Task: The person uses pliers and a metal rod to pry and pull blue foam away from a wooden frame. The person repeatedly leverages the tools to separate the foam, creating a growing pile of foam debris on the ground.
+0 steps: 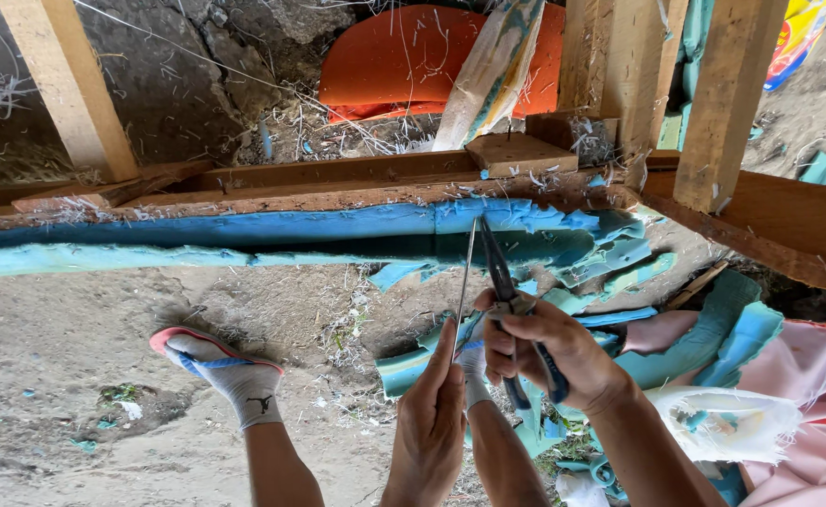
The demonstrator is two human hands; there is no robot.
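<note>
My right hand is wrapped tight round the blue-sleeved handles of the long-nose pliers, fingers curled shut. As far as I can tell the jaws stand closed or nearly so, with their tips up at the torn lower edge of the blue foam padding. My left hand sits just beside it. Thumb and fingertips are pressed together, pinching the lower end of a thin metal rod that runs almost upright, close alongside the pliers, up to the same spot on the foam. That spot lies right under the long wooden rail of the frame, where the foam is ragged and hangs in loose flaps to the right. I judge the step in hand to be working both tool tips in at the seam between foam and rail. I cannot see what, if anything, the tips have caught there. From this position I would want the rod kept steady as a guide, a firm squeeze on the handles, and a pull straight down along the pliers rather than sideways, since the tips are slim and could slip. Below, my foot in a white sock and pink sandal stands on the dirt ground, well apart from the tools, and pink fabric lies at the right.
</note>
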